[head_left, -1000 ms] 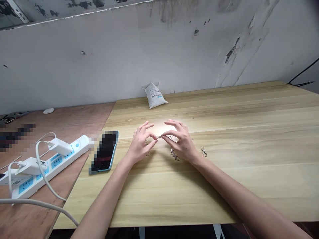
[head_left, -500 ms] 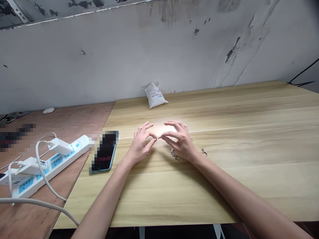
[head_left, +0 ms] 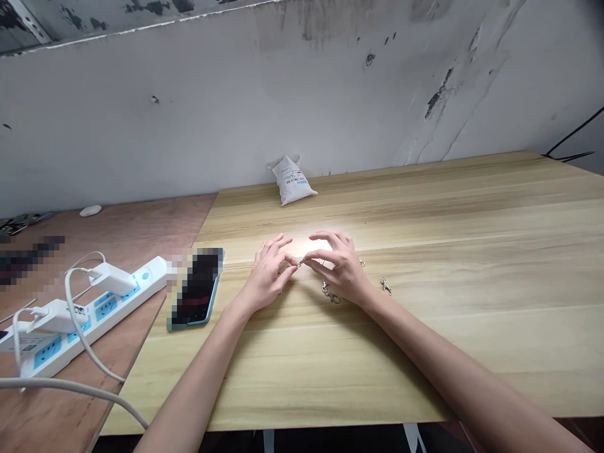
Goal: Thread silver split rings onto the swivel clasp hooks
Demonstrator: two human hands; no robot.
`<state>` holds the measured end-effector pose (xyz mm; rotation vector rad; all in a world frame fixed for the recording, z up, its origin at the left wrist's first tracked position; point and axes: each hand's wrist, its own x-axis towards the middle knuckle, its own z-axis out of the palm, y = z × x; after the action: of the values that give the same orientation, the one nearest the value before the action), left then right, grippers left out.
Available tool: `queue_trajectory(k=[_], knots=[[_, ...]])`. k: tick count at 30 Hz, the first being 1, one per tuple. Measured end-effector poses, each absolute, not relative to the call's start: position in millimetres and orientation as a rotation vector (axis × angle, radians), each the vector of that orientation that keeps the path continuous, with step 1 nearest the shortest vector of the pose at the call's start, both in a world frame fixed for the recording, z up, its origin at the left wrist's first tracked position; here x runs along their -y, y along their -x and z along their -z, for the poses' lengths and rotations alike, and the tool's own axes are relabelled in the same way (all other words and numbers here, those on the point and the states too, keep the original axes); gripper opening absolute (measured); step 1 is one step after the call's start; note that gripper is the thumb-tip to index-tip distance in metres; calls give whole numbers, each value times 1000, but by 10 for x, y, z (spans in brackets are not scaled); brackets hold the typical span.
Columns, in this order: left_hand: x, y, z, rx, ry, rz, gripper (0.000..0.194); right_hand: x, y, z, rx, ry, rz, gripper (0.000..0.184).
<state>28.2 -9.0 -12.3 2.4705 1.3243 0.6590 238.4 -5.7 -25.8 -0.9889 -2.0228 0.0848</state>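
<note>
My left hand [head_left: 268,270] pinches one end of a small silvery metal piece [head_left: 300,263] between thumb and index finger. On its other side, the thumb and index finger of my right hand [head_left: 340,264] close on the same piece, the remaining fingers raised. It is too small to make out its exact kind. Below my right palm lie several metal swivel clasps [head_left: 331,293], partly hidden by the hand. Another swivel clasp [head_left: 385,285] rests alone to the right, and a small metal ring or clasp end [head_left: 362,262] shows behind my right wrist.
A phone [head_left: 197,288] in a blue case lies left of my hands. Further left, a white power strip [head_left: 101,314] holds plugged-in chargers and cables on a brown board. A white printed packet [head_left: 293,182] stands at the back against the grey wall.
Both hands stay almost in place, with the fingertips shifting slightly around the metal piece. The whole view has drifted a little.
</note>
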Motion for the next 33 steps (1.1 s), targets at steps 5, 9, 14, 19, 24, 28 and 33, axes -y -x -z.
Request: queue_trajectory(k=[5, 9, 14, 19, 24, 28, 33], knots=[[89, -288, 178, -1328, -2460, -578, 14, 20, -2387, 314, 2080, 967, -66, 16], [82, -278, 220, -1338, -2471, -529, 15, -2, -2407, 329, 2097, 963, -81, 17], [63, -261, 257, -1349, -2489, -518, 16, -8, -2426, 339, 2107, 961, -106, 18], [60, -264, 255, -1371, -2483, -511, 17, -6, -2425, 356, 2117, 972, -119, 18], [82, -284, 220, -1386, -2481, -510, 16, -9, -2417, 366, 2117, 968, -104, 19], [85, -287, 204, -1389, -2487, -506, 16, -7, -2412, 362, 2125, 973, -106, 19], [79, -286, 200, -1383, -2495, -506, 16, -7, -2414, 352, 2129, 981, -109, 19]])
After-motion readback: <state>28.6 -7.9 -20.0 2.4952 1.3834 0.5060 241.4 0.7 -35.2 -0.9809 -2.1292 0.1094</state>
